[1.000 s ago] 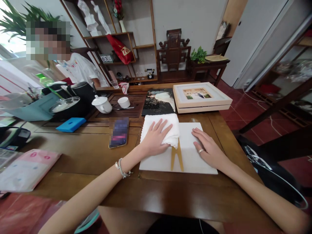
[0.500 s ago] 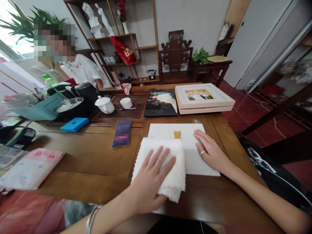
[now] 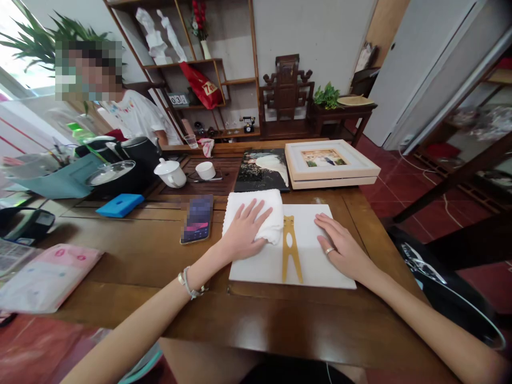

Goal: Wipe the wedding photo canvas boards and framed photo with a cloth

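Observation:
A white cloth (image 3: 253,213) lies folded over the far left part of a white board (image 3: 256,269). Flat on top of it, fingers spread, rests my left hand (image 3: 248,226). A gold-coloured, two-legged stand (image 3: 291,250) is on the board, just right of the cloth, its legs pointing towards me. My right hand (image 3: 340,242), wearing a ring, lies outstretched on the board's right side and grips nothing. The board is flat on the wooden table, and the cloth hides its far left corner.
Beyond the board are a dark photo panel (image 3: 262,170) and pale framed pictures (image 3: 332,165). A phone (image 3: 197,218), a white teapot (image 3: 170,173), a cup (image 3: 205,170) and a blue box (image 3: 120,205) stand to the left. A person in white (image 3: 136,117) is at the far left.
My left hand has slid the cloth away from me, to the board's far left part, uncovering the gold stand's legs. My right hand stays on the board's right side.

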`<action>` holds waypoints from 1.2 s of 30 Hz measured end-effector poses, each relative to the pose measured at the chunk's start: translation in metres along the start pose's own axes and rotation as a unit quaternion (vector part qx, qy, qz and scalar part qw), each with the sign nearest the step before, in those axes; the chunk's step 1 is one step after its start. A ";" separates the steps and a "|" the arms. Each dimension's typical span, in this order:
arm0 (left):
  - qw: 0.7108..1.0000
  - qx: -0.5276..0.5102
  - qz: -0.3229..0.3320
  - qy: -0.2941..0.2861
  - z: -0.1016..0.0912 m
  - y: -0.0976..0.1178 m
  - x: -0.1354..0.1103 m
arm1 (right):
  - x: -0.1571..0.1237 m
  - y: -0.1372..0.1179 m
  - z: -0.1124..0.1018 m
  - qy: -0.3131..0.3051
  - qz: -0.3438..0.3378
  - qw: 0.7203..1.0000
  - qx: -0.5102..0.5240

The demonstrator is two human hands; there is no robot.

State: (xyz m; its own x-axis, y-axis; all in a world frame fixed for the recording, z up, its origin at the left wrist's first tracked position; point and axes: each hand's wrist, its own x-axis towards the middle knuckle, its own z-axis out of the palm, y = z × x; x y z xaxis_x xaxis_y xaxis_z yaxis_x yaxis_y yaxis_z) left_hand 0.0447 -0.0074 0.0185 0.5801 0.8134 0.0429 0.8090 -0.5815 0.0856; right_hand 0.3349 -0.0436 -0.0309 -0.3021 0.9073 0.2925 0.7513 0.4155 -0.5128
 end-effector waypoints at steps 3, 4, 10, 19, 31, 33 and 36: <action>1.000 -0.004 0.009 -0.007 0.001 0.011 -0.021 | 0.000 0.000 0.001 0.003 -0.006 1.000 -0.001; 1.000 -0.006 0.012 -0.015 0.000 0.017 -0.031 | 0.000 0.000 0.001 0.003 -0.007 1.000 -0.002; 0.997 -0.017 0.058 -0.058 -0.004 0.050 -0.091 | 0.000 -0.002 0.001 0.002 0.001 1.000 -0.005; 0.996 -0.038 0.048 -0.073 -0.009 0.043 -0.080 | 0.000 -0.003 0.000 0.007 -0.001 1.000 -0.002; 0.997 -0.064 -0.041 -0.028 -0.011 0.021 0.015 | 0.000 0.001 0.002 0.007 -0.011 1.000 -0.001; 0.996 -0.073 -0.032 -0.031 -0.011 0.033 0.024 | 0.000 0.002 0.002 0.010 -0.016 1.000 -0.001; 0.994 -0.099 -0.007 -0.035 -0.016 0.049 0.044 | 0.000 0.003 0.003 0.014 -0.025 1.000 -0.005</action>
State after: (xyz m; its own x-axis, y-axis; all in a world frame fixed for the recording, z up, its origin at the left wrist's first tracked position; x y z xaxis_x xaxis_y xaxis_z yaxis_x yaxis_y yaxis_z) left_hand 0.1079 0.0001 0.0408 0.5790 0.8148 -0.0287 0.7870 -0.5493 0.2807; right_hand 0.3356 -0.0420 -0.0347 -0.3235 0.8832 0.3397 0.7409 0.4597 -0.4896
